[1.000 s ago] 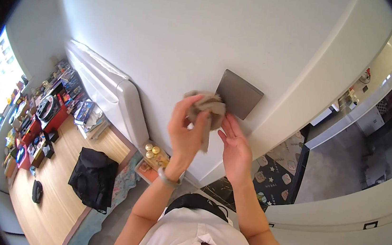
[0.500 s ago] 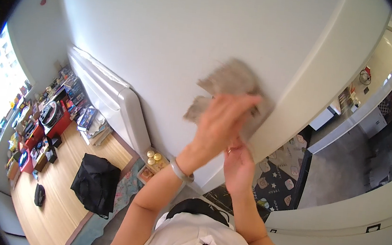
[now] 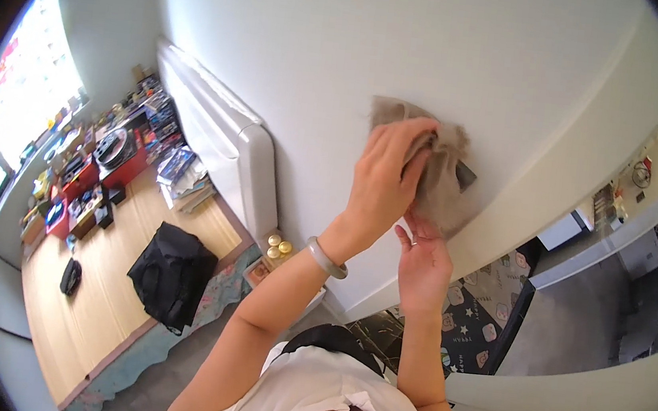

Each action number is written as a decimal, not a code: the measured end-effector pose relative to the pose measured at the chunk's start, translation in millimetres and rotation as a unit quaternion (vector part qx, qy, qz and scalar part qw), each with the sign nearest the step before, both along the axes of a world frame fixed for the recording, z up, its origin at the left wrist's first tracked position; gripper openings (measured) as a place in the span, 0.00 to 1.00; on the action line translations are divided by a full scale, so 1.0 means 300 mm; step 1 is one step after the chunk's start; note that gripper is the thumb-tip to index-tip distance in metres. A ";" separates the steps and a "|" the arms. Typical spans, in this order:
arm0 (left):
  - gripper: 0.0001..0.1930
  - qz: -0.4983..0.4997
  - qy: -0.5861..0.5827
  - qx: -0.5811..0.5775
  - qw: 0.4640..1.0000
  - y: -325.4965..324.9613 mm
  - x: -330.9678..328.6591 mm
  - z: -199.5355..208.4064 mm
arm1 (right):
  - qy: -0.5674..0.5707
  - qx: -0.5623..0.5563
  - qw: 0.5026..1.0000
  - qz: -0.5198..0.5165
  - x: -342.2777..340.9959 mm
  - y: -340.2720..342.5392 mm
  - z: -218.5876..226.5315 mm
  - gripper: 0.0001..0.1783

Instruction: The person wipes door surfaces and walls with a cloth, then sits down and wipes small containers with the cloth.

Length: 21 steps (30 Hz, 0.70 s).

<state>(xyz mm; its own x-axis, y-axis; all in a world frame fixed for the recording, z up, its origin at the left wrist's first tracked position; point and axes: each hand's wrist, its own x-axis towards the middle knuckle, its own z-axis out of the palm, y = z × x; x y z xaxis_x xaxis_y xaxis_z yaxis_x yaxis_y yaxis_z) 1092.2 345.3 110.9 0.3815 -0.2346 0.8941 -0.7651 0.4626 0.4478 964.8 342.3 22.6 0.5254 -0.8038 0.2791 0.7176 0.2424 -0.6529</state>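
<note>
A crumpled beige-brown cloth [image 3: 445, 187] is up against the white wall [image 3: 319, 68]. My left hand [image 3: 381, 171], with a pale bangle on the wrist, grips its upper left part between thumb and curled fingers. Lower down, my right hand [image 3: 425, 272], wearing a ring, holds the bottom of the cloth; its fingertips are partly hidden by the fabric. At the cloth's right side, a small dark grey flat piece [image 3: 466, 176] shows, partly covered; I cannot tell what it is.
A white headboard-like panel [image 3: 232, 139] stands along the wall to the left. Beside it, a wooden table [image 3: 114, 263] bears a black bag [image 3: 171, 277] and many small items. Gold-topped bottles [image 3: 280, 246] stand near the wall. To the right are a door frame and a patterned mat [image 3: 477, 317].
The cloth was blurred with motion and spread behind my left hand; now it is bunched and steadier. The left hand's fingers have curled around it, and the view has shifted.
</note>
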 end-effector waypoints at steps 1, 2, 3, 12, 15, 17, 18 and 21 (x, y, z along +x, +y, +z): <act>0.20 -0.014 -0.044 0.028 0.999 0.008 0.006 -0.049 | -0.003 0.039 0.999 -0.016 0.006 0.019 0.020 0.15; 0.19 -0.103 -0.135 -0.012 0.985 0.013 -0.006 -0.063 | -0.006 0.075 0.996 -0.039 0.008 0.018 0.028 0.14; 0.19 -0.126 -0.212 0.016 0.969 0.031 -0.022 -0.083 | 0.020 0.109 0.992 -0.062 0.008 0.008 0.011 0.12; 0.16 -0.135 -0.148 0.062 0.978 0.046 0.010 -0.200 | 0.056 0.034 0.998 0.010 -0.022 -0.019 0.012 0.22; 0.17 -0.047 -0.146 0.055 0.987 0.038 0.057 -0.187 | 0.082 0.037 0.996 -0.001 -0.007 -0.008 0.019 0.34; 0.18 -0.014 0.037 0.024 0.999 0.015 0.070 -0.136 | 0.100 0.007 0.995 -0.012 -0.010 0.005 0.064 0.34; 0.18 -0.007 0.079 0.017 0.997 0.029 0.062 -0.069 | 0.113 -0.027 0.993 -0.011 -0.011 0.006 0.083 0.33; 0.18 -0.073 -0.060 0.027 0.995 0.011 -0.003 -0.018 | 0.090 -0.004 0.996 -0.010 -0.011 -0.006 0.039 0.32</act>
